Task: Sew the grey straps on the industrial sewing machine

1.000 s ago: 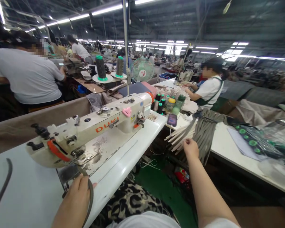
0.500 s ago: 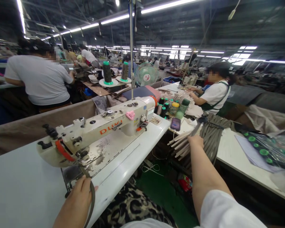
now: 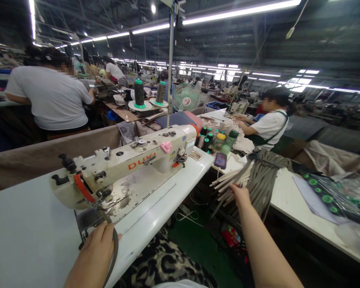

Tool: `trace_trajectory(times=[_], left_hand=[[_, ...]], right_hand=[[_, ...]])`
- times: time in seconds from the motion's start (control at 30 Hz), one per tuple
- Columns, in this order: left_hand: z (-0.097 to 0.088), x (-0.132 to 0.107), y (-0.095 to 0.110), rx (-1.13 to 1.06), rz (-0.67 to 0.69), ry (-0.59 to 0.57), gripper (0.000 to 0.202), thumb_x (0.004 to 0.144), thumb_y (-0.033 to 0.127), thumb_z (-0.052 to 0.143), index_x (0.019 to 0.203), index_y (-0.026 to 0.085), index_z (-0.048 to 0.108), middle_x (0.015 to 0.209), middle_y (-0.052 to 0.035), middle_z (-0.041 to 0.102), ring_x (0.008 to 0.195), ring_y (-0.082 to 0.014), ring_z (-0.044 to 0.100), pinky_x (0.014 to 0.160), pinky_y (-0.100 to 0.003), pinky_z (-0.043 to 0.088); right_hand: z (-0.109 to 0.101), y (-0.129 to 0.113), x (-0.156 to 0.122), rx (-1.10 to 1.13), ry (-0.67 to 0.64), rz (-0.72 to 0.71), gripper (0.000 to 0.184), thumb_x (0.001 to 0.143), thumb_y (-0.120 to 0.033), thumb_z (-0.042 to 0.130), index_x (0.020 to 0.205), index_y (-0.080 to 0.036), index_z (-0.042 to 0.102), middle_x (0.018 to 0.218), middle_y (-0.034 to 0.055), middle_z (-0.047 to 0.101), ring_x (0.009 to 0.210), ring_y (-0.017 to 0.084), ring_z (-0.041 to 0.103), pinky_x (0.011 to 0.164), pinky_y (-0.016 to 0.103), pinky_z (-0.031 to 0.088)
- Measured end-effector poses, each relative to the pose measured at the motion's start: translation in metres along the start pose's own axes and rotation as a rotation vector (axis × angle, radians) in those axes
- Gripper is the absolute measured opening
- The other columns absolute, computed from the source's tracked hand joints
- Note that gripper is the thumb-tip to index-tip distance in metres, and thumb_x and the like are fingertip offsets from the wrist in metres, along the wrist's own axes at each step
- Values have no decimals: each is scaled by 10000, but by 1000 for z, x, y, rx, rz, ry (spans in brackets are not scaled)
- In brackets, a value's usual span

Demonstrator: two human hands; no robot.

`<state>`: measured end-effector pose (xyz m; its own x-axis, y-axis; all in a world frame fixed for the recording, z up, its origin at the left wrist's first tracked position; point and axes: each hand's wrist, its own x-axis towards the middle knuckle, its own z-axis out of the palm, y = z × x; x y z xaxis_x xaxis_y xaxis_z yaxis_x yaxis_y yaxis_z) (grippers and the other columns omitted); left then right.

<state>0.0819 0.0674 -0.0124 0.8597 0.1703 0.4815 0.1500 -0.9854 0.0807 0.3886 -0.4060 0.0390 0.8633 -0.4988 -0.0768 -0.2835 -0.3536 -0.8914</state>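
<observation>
We are gripping one grey strap (image 3: 116, 245) in our left hand (image 3: 96, 256) at the sewing machine (image 3: 132, 162), while our right hand (image 3: 241, 195) is touching the pile of strips (image 3: 259, 182) waiting nearby, its fingers' grip unclear.

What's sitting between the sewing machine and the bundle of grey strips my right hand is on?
In the head view, a small phone with a lit screen lies between the sewing machine and the bundle of grey strips.
</observation>
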Motion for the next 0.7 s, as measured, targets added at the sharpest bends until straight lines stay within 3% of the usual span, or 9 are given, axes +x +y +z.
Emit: trace_trajectory(times=[0.1, 0.17, 0.23, 0.3, 0.37, 0.5, 0.7], left_hand=[[4, 0, 1, 13, -40, 21, 286, 1019, 326, 463, 1176, 134, 606, 1268, -192, 627, 1079, -304, 670, 960, -420, 562], [7, -1, 1, 11, -60, 44, 281, 1011, 319, 496, 1181, 124, 608, 1277, -199, 628, 1048, -300, 682, 943, -420, 573], [7, -1, 2, -2, -50, 51, 279, 1007, 306, 505, 1189, 120, 605, 1287, -203, 625, 1055, -302, 683, 955, -426, 574], [5, -2, 2, -10, -32, 44, 275, 1008, 296, 501, 1195, 121, 601, 1298, -203, 620, 1083, -302, 677, 972, -426, 569], [1, -2, 4, -11, -29, 30, 273, 1005, 290, 503, 1198, 123, 600, 1297, -199, 619, 1088, -298, 676, 973, -418, 569], [-4, -1, 7, -15, -42, 10, 276, 988, 271, 508, 1204, 125, 598, 1279, -193, 622, 1095, -300, 675, 963, -416, 576], [-4, -1, 3, 12, -7, -35, 301, 989, 309, 525, 1232, 142, 588, 1303, -185, 605, 1145, -305, 659, 997, -395, 566]], right_hand=[[25, 38, -63, 38, -161, 61, 196, 929, -315, 725, 876, -147, 640, 701, -53, 606, 569, 86, 572, 562, 225, 508], [41, 59, -101, 72, -301, 94, 236, 793, -311, 816, 768, -156, 640, 591, -58, 581, 503, 100, 554, 514, 230, 475], [49, 72, -123, 106, -385, 129, 297, 629, -334, 876, 705, -167, 644, 520, -43, 563, 428, 120, 515, 425, 233, 382], [50, 71, -122, 144, -401, 156, 361, 563, -404, 871, 739, -170, 660, 495, -35, 552, 359, 100, 415, 372, 228, 252], [44, 62, -103, 193, -354, 165, 468, 581, -537, 824, 827, -174, 660, 488, -52, 519, 338, 72, 313, 371, 223, 165], [34, 42, -67, 270, -259, 145, 603, 658, -739, 678, 906, -192, 617, 483, -93, 421, 361, 58, 240, 398, 216, 134], [46, 41, -100, 193, -458, 163, 491, 581, -567, 807, 810, -148, 696, 527, 15, 572, 382, 75, 325, 406, 217, 149]])
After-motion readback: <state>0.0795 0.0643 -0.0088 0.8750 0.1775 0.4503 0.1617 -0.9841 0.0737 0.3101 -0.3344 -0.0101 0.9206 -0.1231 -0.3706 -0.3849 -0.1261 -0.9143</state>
